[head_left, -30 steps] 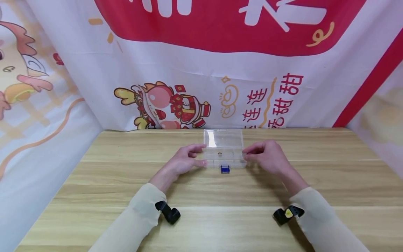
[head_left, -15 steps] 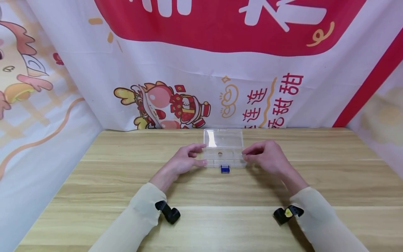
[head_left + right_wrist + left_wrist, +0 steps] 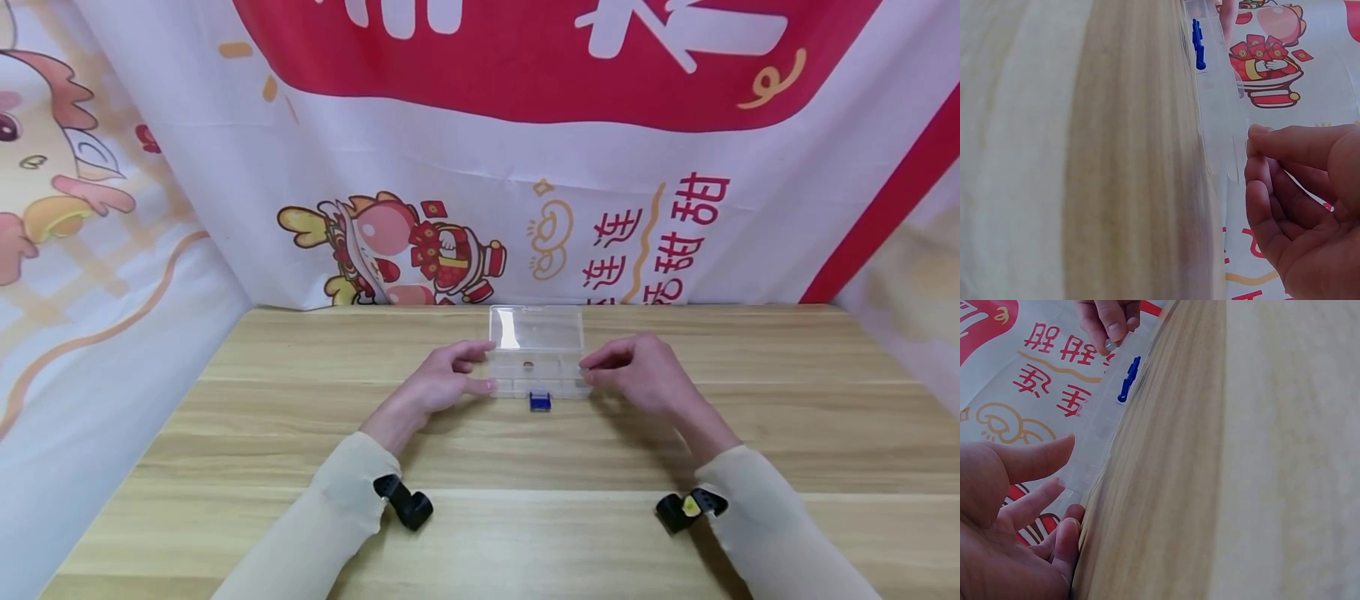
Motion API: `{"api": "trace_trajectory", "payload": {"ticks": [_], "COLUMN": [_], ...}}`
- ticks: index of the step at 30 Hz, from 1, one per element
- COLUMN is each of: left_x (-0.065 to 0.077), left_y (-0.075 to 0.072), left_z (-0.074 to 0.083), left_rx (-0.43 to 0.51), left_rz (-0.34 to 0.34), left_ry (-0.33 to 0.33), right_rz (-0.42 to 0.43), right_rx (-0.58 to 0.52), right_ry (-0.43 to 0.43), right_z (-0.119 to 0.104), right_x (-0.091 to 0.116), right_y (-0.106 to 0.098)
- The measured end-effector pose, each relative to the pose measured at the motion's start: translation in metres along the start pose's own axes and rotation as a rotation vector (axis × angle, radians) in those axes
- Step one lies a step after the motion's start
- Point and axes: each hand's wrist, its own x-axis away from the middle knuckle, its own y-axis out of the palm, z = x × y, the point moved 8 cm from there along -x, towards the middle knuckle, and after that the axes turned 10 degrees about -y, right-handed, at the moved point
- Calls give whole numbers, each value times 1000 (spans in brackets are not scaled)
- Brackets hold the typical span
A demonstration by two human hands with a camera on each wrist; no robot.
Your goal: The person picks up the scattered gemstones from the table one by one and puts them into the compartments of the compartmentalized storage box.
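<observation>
A clear plastic compartment box (image 3: 512, 389) sits on the table with its lid (image 3: 555, 327) raised at the back. My left hand (image 3: 447, 379) holds the box's left end, thumb at the front corner and forefinger at the back. At the right end, my right hand (image 3: 641, 372) pinches a small shiny piece (image 3: 1110, 345) between thumb and forefinger, mostly hidden by the fingertips. These fingertips are right at the box's right wall. A small brown item (image 3: 528, 364) lies in a rear compartment. The blue latch (image 3: 540, 402) hangs at the front.
The wood-grain table (image 3: 480, 533) runs back to a printed white and red cloth (image 3: 420, 150). More cloth hangs at the left and right sides. A black wrist camera (image 3: 411, 508) is strapped to each sleeve.
The head view has shifted slightly, so the whole scene sits a little further right. Both hands keep their places at the box, and the right hand still pinches the small piece.
</observation>
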Motion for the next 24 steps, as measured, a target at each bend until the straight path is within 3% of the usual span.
{"api": "trace_trajectory", "payload": {"ticks": [24], "left_x": [-2], "left_y": [0], "left_z": [0], "left_rx": [-8], "left_rz": [-4], "left_ry": [-12], "right_rz": [-14], "right_rx": [34], "right_ry": [-26], "right_z": [-3], "right_x": [-1], "right_y": [2]}}
